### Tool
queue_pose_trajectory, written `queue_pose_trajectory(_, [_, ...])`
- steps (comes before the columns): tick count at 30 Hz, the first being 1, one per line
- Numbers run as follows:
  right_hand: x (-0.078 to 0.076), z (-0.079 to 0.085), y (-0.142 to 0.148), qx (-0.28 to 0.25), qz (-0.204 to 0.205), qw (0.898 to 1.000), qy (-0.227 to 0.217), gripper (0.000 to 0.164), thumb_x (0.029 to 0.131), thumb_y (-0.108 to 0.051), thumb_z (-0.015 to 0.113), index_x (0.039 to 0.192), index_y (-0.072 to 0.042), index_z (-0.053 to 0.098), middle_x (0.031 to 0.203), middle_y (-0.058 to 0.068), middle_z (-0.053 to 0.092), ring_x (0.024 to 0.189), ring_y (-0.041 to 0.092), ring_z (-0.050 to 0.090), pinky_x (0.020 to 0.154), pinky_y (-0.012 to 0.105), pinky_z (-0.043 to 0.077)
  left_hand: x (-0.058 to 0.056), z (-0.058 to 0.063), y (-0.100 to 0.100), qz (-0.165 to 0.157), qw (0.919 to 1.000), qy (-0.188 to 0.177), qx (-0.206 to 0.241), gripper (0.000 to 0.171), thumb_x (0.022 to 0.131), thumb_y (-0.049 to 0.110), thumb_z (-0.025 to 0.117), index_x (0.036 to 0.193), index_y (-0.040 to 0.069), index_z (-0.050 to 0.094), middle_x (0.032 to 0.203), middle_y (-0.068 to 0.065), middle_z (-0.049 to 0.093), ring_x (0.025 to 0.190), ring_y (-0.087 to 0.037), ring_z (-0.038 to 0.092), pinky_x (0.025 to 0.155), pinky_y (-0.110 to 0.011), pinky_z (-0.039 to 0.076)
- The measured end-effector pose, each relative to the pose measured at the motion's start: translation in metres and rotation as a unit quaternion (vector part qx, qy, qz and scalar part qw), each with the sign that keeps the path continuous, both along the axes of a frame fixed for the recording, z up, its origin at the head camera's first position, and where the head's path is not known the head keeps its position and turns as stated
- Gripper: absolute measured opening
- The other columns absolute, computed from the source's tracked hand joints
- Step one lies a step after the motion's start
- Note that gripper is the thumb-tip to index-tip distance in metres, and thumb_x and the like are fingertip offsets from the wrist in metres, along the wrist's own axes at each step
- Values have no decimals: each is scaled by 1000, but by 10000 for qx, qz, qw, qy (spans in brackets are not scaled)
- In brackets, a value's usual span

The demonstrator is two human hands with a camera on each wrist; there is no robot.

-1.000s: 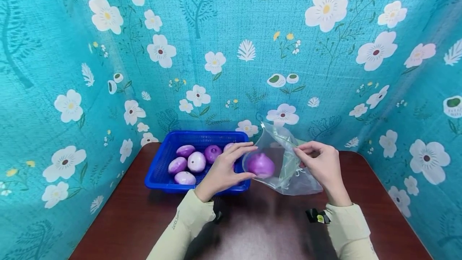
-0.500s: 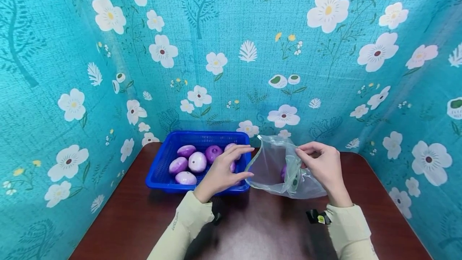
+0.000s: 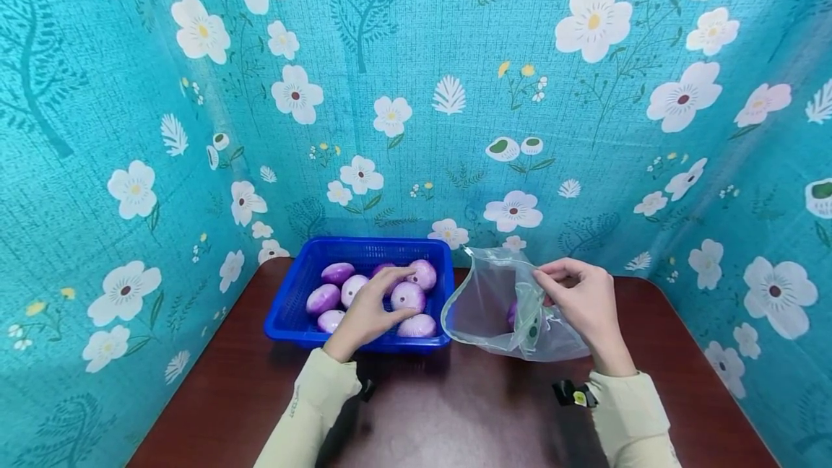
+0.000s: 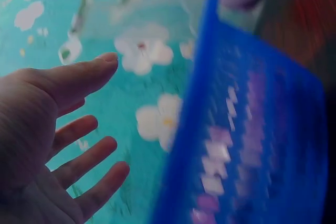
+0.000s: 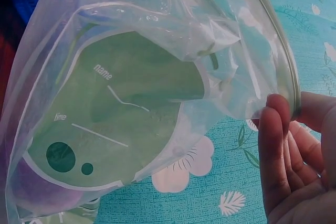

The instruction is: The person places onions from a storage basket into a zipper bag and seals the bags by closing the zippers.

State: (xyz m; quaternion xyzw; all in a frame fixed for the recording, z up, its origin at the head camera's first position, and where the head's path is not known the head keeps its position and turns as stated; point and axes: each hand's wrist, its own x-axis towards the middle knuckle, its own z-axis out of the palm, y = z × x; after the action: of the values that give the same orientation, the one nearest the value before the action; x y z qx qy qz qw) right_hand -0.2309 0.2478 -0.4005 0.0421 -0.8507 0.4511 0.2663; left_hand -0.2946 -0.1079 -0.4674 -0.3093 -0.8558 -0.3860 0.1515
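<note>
Over the blue plastic basket [image 3: 276,309] my left hand [image 3: 367,313] is held with spread fingers, holding nothing. Several purple onions [image 3: 408,297] lie in the basket, some partly hidden behind that hand. My right hand [image 3: 588,302] pinches the top edge of a clear zip bag [image 3: 484,302] between thumb and fingers. The bag's mouth gapes toward the basket. One purple onion [image 3: 511,315] sits inside, partly covered by the bag's green printed label [image 5: 121,103]. In the left wrist view the left hand [image 4: 26,129] appears beside the blurred basket side.
A dark reddish-brown table [image 3: 455,410] carries the basket on the left and the bag on the right. Behind and at both sides hangs a turquoise flowered cloth [image 3: 416,186]. Black wrist straps [image 3: 573,393] show at the sleeves.
The onion has dropped from the bag's mouth deeper into it. My left hand has left the bag's mouth and moved left over the basket. The right hand keeps its hold on the bag.
</note>
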Motion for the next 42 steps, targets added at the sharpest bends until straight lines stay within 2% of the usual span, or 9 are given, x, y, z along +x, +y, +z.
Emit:
queue_pose_trajectory(4, [0, -2, 1, -7, 10, 10000, -7, 14, 92, -17, 81, 94, -3, 79, 76, 15, 75, 51, 11, 65, 52, 23, 54, -12, -12, -19, 375, 9991, -45, -179, 63, 84, 23, 89, 141, 15, 62, 141, -8, 64, 135, -26, 58, 116, -47, 44])
queue_pose_trajectory(7, [-1, -3, 1, -12, 16, 10000, -6, 14, 92, -17, 81, 94, -4, 79, 75, 14, 74, 51, 11, 65, 52, 23, 54, -19, -18, -32, 806, 9961, -178, -302, 62, 83, 21, 89, 139, 14, 63, 140, -10, 64, 134, -30, 58, 116, -49, 44])
queue_pose_trajectory(11, [-2, -3, 1, -9, 21, 10000, 4, 14, 92, -18, 81, 94, -4, 80, 75, 14, 74, 51, 12, 65, 52, 23, 54, -28, -23, -49, 1494, 9864, -495, -477, 65, 81, 19, 89, 139, 9, 62, 140, -16, 63, 132, -37, 58, 113, -54, 44])
queue_pose_trajectory(15, [-2, -3, 1, -14, 25, 10000, 3, 14, 92, -18, 81, 94, -4, 79, 74, 14, 74, 51, 12, 65, 52, 24, 54, -35, -26, -60, 1841, 9765, -819, -760, 69, 79, 17, 89, 141, 4, 60, 144, -22, 59, 134, -44, 55, 111, -61, 43])
queue_pose_trajectory(20, [-2, -3, 1, 10, 29, 10000, -6, 14, 92, -18, 80, 94, -4, 79, 73, 14, 74, 51, 12, 65, 52, 23, 54, -44, -30, -63, 1817, 9694, -1033, -1285, 74, 79, 15, 90, 144, 4, 57, 148, -24, 55, 135, -47, 53, 112, -63, 41])
queue_pose_trajectory(25, [-3, -3, 0, 19, 59, 10000, 12, 13, 92, -17, 80, 93, -4, 80, 73, 13, 73, 51, 11, 65, 53, 23, 55, -51, -36, -62, 1829, 9582, -869, -2019, 79, 74, 16, 94, 144, 7, 57, 144, -22, 59, 128, -46, 58, 107, -64, 44])
queue_pose_trajectory(29, [-3, -1, 1, 25, 21, 10000, 44, 14, 91, -17, 81, 94, -4, 80, 73, 13, 73, 50, 11, 64, 52, 22, 55, -52, -38, -59, 1896, 9510, -640, -2358, 79, 71, 17, 95, 141, 8, 60, 140, -21, 60, 123, -46, 60, 102, -64, 48])
queue_pose_trajectory(35, [-2, -2, 1, 25, -5, 10000, -12, 13, 92, -17, 81, 94, -4, 80, 73, 13, 73, 50, 11, 64, 53, 22, 55, -50, -40, -56, 1809, 9495, -526, -2510, 78, 68, 21, 97, 137, 7, 64, 138, -19, 61, 123, -45, 59, 100, -64, 48])
queue_pose_trajectory(42, [-2, -3, 0, 35, -53, 10000, -12, 13, 91, -18, 81, 94, -4, 80, 73, 13, 74, 50, 11, 64, 51, 23, 53, -48, -40, -57, 1595, 9549, -634, -2421, 78, 67, 19, 98, 136, 7, 65, 137, -20, 63, 123, -50, 60, 105, -62, 47])
